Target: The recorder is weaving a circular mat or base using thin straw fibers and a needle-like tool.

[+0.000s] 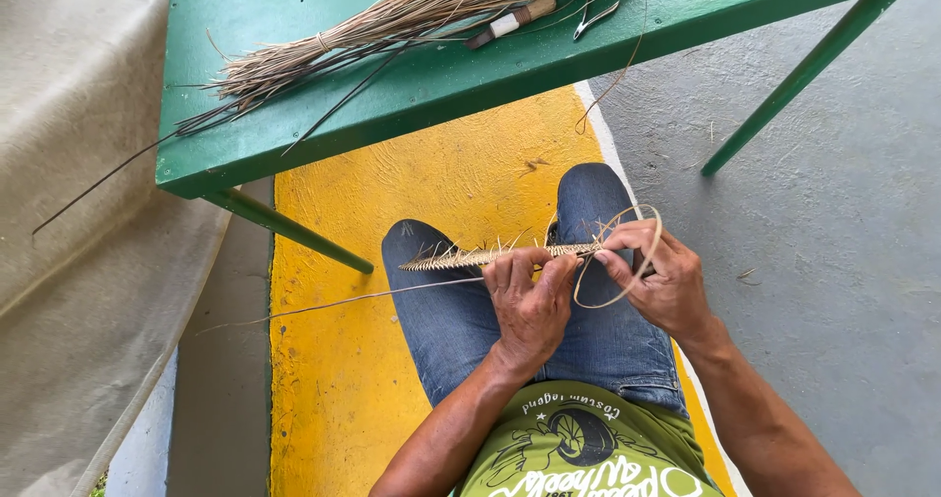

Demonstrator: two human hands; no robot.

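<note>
Your fingers [549, 267] on the left hand [529, 306] were pinching the long woven strip [490, 257] near its right end, pressed tight around it. The fingers of your right hand [667, 281] were curled in and pinching a thin pale strand [613, 301] that curved round in a loop beside the strip. Both hands were close together, just above your knees in blue jeans [461, 330].

The strip lay across your lap and reached out to your left. A good long piece of it looked already woven, with many little loose ends poking up along it. I think the weaving was partway done, since the loop was not yet pulled tight. One long thin stem [333, 304] trailed away to the left over the yellow floor [343, 379].

Farther out, the green bench [255, 26] held a big bundle of dry stems [392, 22], so plenty was left to use. A wrapped tool [510, 24] and small pliers [595, 17] lay beside it.
</note>
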